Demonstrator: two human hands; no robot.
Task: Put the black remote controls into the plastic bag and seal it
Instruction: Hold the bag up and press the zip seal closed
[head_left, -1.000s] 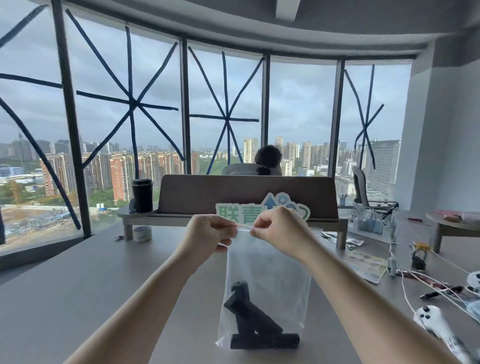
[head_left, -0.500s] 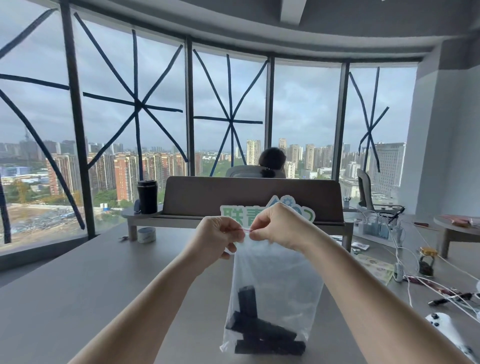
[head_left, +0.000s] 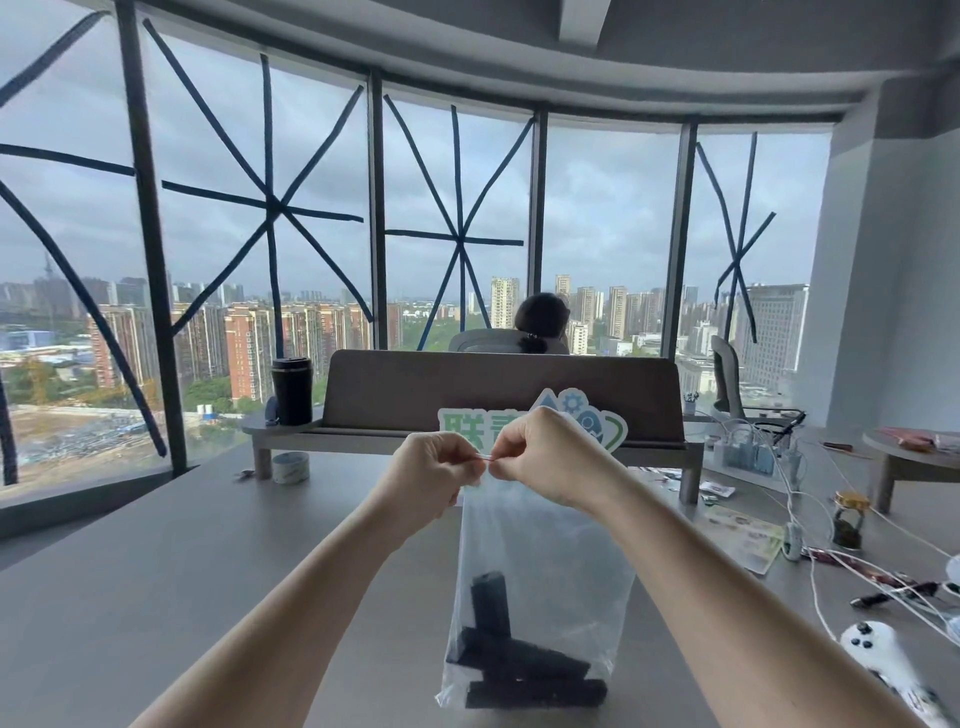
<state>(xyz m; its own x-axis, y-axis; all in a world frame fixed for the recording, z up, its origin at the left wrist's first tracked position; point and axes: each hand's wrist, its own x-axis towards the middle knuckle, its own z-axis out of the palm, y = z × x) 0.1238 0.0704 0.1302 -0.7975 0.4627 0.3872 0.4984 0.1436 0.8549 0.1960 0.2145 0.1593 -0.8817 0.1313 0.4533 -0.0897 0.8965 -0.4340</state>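
Note:
A clear plastic bag (head_left: 550, 540) hangs upright over the grey table (head_left: 156, 571), held by its top edge. Three black remote controls (head_left: 519, 660) lie piled at its bottom, one standing on end. My left hand (head_left: 434, 470) pinches the bag's top strip at its left. My right hand (head_left: 545, 457) pinches the same strip just to the right, the fingertips of both hands almost touching.
A grey desk shelf (head_left: 498, 400) with a green-and-white sign stands behind the bag. A black cup (head_left: 292, 389) and a tape roll (head_left: 291, 466) sit at its left. White cables, a small jar (head_left: 849, 519) and a white controller (head_left: 878, 649) crowd the right. A person sits beyond the shelf.
My two hands have drawn closer together on the bag's top strip. The bag's contents have settled, one remote now standing more upright. The camera has tilted slightly.

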